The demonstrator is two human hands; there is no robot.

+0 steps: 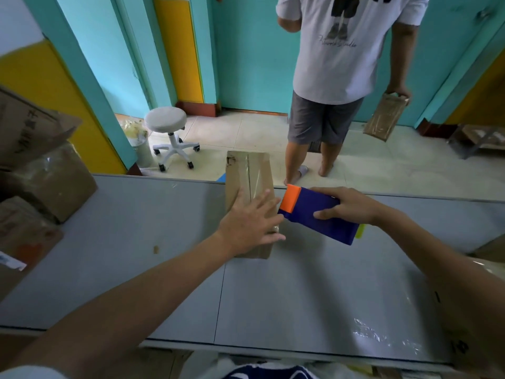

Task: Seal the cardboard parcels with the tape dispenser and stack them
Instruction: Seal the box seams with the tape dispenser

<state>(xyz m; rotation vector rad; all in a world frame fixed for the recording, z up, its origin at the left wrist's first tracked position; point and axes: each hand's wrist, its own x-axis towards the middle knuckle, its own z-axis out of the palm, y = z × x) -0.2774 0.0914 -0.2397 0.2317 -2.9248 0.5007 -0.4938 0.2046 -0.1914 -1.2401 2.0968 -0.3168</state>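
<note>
Here the left hand (246, 225) lies flat, fingers spread and straight, pressing on the near half of a long brown cardboard parcel (247, 170) striped with clear tape. Just beside it, the right hand (348, 205) grips a blue plastic tape dispenser with an orange end (308, 212), that end against the parcel's right edge. The parcel rests on the grey tabletop (164, 269), its far end overhanging. Brown cardboard boxes (52, 181) sit at the left.
</note>
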